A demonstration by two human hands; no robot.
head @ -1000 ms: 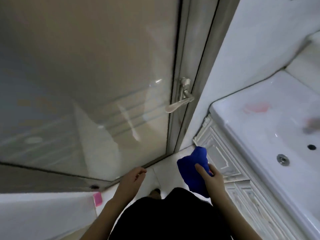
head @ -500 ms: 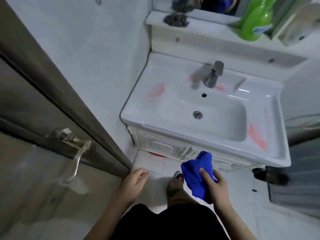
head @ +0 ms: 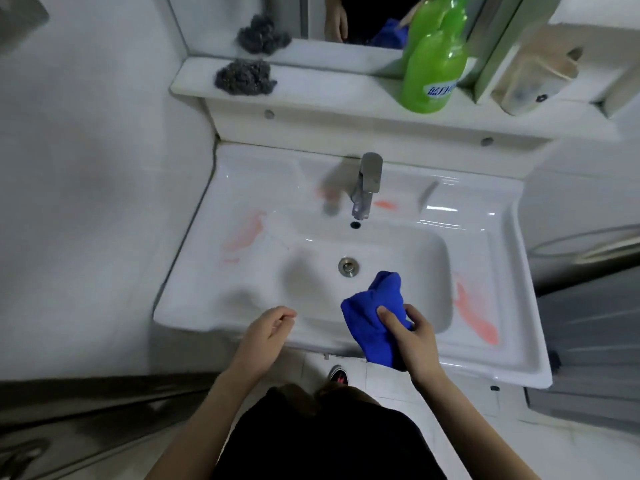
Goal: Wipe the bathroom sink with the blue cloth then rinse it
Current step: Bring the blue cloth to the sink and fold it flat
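The white bathroom sink (head: pixel 242 188) lies straight ahead, with a steel tap (head: pixel 367 185) at the back and a round drain (head: pixel 348 266) in the bowl. Orange-pink smears mark its left ledge (head: pixel 242 237), its right ledge (head: pixel 476 320) and the area by the tap. My right hand (head: pixel 412 337) is shut on the bunched blue cloth (head: pixel 372 313), held over the bowl's front right part. Over the sink's front rim, my left hand (head: pixel 266 336) holds nothing, fingers loosely curled.
A shelf (head: pixel 329 88) behind the sink carries a grey scouring pad (head: pixel 244 77), a green bottle (head: pixel 433 71) and a beige dispenser (head: pixel 530 74). A mirror is above it. A wall is on the left, a door edge (head: pixel 86 403) lower left, a grey appliance (head: pixel 588 306) on the right.
The view swung from the glass door onto the sink. Both hands came forward over the sink's front, the right one carrying the blue cloth above the bowl.
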